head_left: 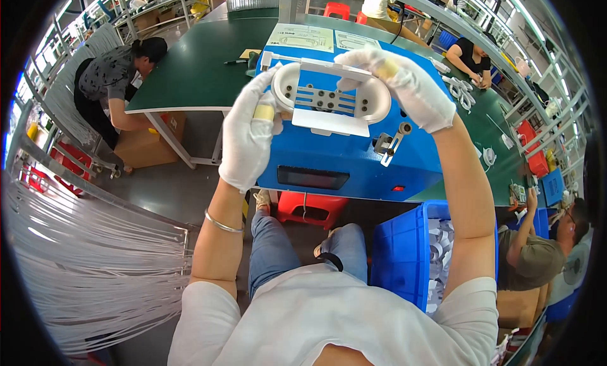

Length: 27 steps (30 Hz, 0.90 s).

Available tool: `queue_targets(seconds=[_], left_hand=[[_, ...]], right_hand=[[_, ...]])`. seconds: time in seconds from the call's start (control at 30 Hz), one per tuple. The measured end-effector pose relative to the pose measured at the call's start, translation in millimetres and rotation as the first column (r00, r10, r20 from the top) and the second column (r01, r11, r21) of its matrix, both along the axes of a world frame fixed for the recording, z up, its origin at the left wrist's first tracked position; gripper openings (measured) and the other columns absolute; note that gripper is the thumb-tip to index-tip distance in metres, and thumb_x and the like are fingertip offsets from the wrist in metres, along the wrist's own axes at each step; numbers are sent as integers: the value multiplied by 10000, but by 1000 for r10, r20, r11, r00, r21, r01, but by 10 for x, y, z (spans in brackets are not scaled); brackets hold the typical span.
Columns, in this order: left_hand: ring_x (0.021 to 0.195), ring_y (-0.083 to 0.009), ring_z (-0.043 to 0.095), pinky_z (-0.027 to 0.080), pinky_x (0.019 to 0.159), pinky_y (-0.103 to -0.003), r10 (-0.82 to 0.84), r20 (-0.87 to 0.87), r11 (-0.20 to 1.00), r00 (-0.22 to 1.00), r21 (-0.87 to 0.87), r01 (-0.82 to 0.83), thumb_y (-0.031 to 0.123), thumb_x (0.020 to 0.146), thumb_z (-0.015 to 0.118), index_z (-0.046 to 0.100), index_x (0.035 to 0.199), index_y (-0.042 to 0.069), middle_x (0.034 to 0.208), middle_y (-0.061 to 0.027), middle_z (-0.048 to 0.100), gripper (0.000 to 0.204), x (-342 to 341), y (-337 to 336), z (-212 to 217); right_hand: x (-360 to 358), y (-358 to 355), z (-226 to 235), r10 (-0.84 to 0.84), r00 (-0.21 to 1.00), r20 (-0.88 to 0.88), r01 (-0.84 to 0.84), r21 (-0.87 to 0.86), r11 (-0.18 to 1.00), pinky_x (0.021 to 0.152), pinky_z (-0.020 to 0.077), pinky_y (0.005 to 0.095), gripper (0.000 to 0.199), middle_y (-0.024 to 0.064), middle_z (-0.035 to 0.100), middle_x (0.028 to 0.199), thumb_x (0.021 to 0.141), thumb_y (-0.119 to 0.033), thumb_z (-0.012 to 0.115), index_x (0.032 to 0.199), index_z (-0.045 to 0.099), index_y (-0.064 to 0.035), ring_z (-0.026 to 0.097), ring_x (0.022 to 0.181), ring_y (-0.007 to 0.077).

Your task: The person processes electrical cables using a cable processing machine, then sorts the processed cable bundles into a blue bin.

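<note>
Both my hands wear white gloves with yellow wraps on the fingers. On top of a blue machine (303,156) sits a white oval frame (377,102) with rounded ends, surrounding a slotted, screwed metal fixture (319,99). Flat white plates run along its near and far sides. My left hand (248,129) is closed at the left end of the frame, fingertips against its rim. Reaching over the far right side, my right hand (404,88) curls its fingers onto the frame's back edge and right end. The gloves hide parts of the rim.
Printed sheets (297,37) lie behind the frame. A metal bracket (393,143) sticks up at the machine's right. Below stand a blue bin (398,255) of white pieces and a red stool (310,208). White strips (101,258) hang at left. Other people work around the green tables (196,69).
</note>
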<state>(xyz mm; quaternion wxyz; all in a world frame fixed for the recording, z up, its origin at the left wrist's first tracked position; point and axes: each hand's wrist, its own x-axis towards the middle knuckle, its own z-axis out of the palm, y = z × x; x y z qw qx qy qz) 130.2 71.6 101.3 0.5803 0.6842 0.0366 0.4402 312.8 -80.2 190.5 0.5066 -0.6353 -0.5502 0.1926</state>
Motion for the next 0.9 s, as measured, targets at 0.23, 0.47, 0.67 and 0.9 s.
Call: queue_targets(seconds=[0.23,0.47,0.67,0.9], left_hand=[[613,-64,519,412,511,-176,202,213,979,956,-78,-190,141,946,471,499,1239,26,784,-37,577,316,67,-241,-79],[621,-158,603,492,490,-265,-435,109,643,894,-657,393,325,922,565,507,1125,-31,834,-131,631,414,230,-507,-289],[491,-131,520,422,422,-234,-156,293,860,944,-430,275,267,767,722,355,1294,-84,876,-139,608,732,74,-741,65],[656,-138,561,456,569,-230,-462,-188,880,867,20,474,506,519,841,356,1364,-57,1249,-201,537,1125,-230,-499,140]], right_hand=[[-42,90,21,-64,866,495,105,-56,993,677,517,301,304,128,643,831,841,-172,654,1101,606,-22,624,736,194],[-38,182,140,-81,724,685,229,-129,965,623,494,268,253,129,611,802,830,-67,601,1077,612,-15,592,689,151],[-231,85,303,-134,656,742,8,171,985,603,478,317,169,132,590,729,799,-76,543,927,643,-28,595,643,199],[927,-1232,56,-505,839,-204,519,18,855,518,405,235,205,-5,577,701,856,-137,586,994,654,-1,522,606,76]])
